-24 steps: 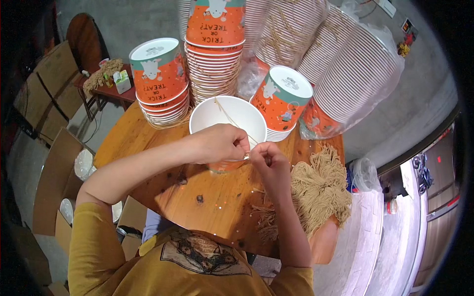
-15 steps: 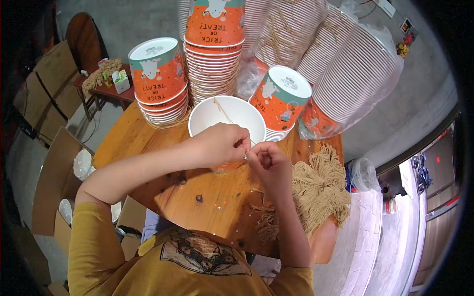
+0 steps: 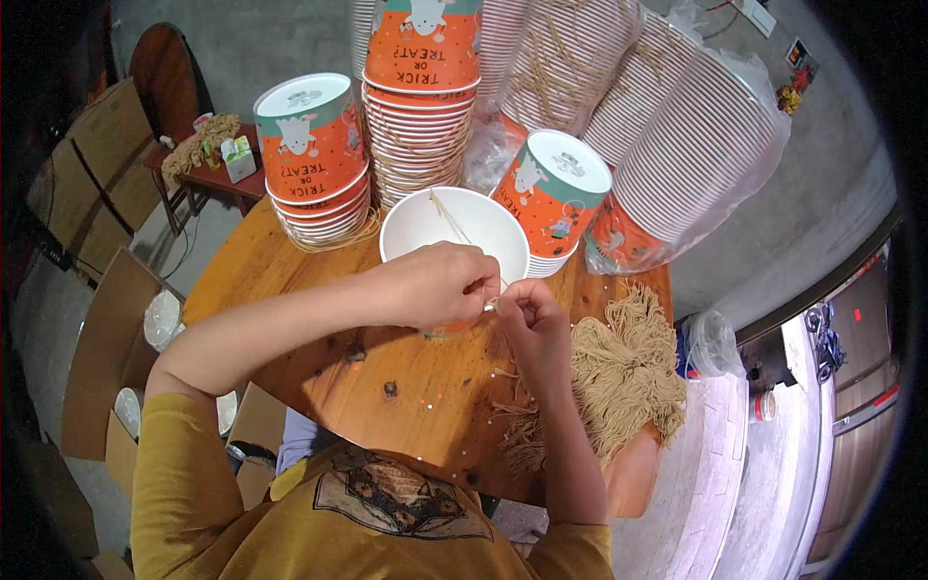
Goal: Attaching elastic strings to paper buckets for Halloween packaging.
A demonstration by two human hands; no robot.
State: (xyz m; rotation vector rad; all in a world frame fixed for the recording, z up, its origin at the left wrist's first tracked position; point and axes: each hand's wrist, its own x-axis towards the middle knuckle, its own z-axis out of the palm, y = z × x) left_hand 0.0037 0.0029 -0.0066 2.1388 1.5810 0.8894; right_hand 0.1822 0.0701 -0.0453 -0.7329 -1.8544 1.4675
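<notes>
A paper bucket (image 3: 411, 227), white inside with an orange outer wall, stands upright on the wooden table in front of me. A thin tan cord (image 3: 449, 215) runs across its opening towards my fingers. At the near right rim, my left hand (image 3: 449, 282) is closed in a pinch on the cord. Close beside it, my right hand (image 3: 534, 317) also pinches at the cord, thumb against index finger. A small white bit shows between the two hands. The exact hold of the fingertips is partly hidden.
A bundle of tan cords (image 3: 628, 372) lies at the table's right. Upside-down orange bucket stacks (image 3: 311, 155) stand behind, with a shorter stack (image 3: 553, 198) at the bucket's right. Tall plastic-wrapped stacks (image 3: 691, 145) rise at the back. An open cardboard box (image 3: 106, 358) sits on the floor at left.
The bucket has shifted slightly to the right. Both hands have moved a little to the right with it, still pinching at the rim.
</notes>
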